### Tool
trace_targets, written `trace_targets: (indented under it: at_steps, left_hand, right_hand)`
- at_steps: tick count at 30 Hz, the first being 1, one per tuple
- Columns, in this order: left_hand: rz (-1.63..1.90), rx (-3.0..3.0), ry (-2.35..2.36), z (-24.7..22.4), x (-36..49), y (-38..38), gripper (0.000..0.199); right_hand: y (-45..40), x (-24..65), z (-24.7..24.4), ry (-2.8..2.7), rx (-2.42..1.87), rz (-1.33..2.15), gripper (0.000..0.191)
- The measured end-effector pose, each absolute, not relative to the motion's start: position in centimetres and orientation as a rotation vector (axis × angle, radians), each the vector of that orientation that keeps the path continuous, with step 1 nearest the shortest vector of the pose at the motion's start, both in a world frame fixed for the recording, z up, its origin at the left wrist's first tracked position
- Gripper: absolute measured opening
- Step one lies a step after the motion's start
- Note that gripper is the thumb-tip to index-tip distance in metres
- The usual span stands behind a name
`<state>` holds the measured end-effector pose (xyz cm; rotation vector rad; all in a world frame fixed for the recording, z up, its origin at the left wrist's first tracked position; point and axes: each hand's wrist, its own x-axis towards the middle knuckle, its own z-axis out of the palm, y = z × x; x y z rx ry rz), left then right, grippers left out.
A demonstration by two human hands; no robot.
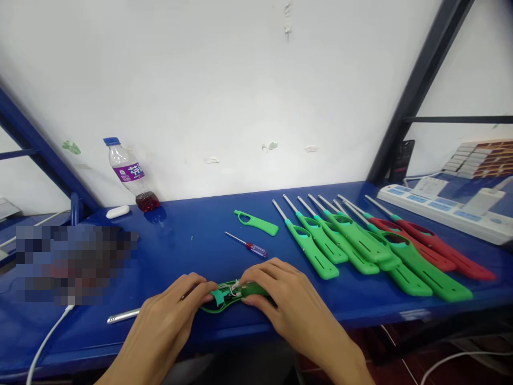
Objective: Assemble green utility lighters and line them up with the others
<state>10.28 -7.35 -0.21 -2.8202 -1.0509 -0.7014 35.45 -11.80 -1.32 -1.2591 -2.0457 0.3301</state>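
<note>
A green lighter body (229, 295) lies opened near the table's front edge, its inner parts and a teal trigger piece showing. My left hand (170, 307) pinches the teal end, and a metal tube (123, 315) sticks out to the left from beneath it. Around the green handle end, the fingers of my right hand (280, 299) are closed. Beyond the hands lie a screwdriver (256, 249) with a purple and red handle and a loose green shell half (258, 224).
Several green lighters (315, 254) and red lighters (444, 248) lie on the right of the blue table (180, 230). Behind them is a white power strip (449, 211). A bottle (130, 174) and a white case (117, 212) stand back left, near a blurred object (76, 262) with a cable.
</note>
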Motion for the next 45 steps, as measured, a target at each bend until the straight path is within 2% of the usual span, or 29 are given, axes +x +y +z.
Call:
trace_targets:
  at_steps: [16, 26, 32, 39, 45]
  left_hand:
    - [-1.249, -2.793, -0.921, -1.9, 10.7, -6.8, 0.025]
    - [-1.068, -2.869, -1.023, -2.1, 9.9, -6.7, 0.047]
    - [-1.067, -2.861, -1.059, -2.2, 9.9, -6.8, 0.048]
    - [-1.147, -2.847, -1.067, -2.1, 9.9, -6.8, 0.030]
    - [-1.059, -2.804, -0.992, -2.2, 9.7, -6.9, 0.038]
  right_hand:
    - [-11.8, 35.6, -1.8, -2.077, -1.232, 0.336, 0.017]
    - [-11.8, 35.4, -1.4, -2.087, -1.247, 0.353, 0.016]
    - [-11.8, 35.3, -1.4, -2.088, -1.245, 0.340, 0.016]
    - [-11.8, 35.4, -1.5, -2.090, -1.244, 0.348, 0.017]
    - [-11.8, 35.4, -1.4, -2.089, -1.245, 0.348, 0.017]
